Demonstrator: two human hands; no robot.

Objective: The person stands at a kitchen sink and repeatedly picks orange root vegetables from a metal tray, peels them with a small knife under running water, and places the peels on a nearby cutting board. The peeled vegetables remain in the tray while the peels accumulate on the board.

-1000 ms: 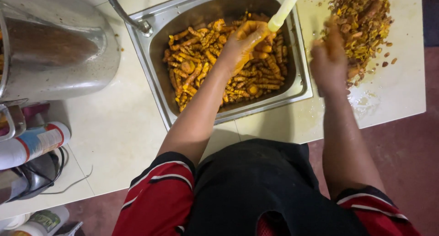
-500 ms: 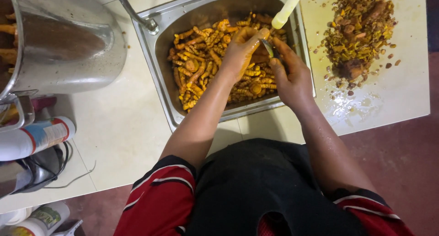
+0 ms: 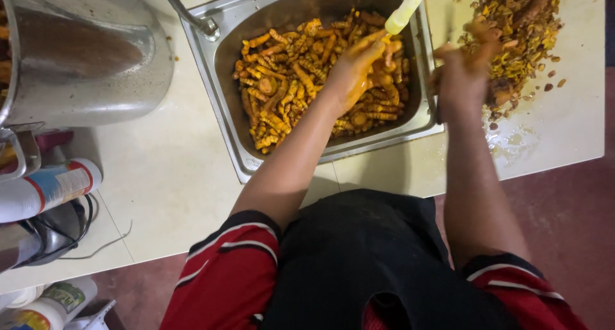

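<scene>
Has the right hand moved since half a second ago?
Yes. The right hand has left the sink, where it was over the orange roots, and crossed the sink's right rim to the pile of scraps on the counter.

Sink: brushed metal, dull sheen. Pot: polished metal, glossy. Counter: smooth, pale, possibly tile. Roots: rough, wet.
</scene>
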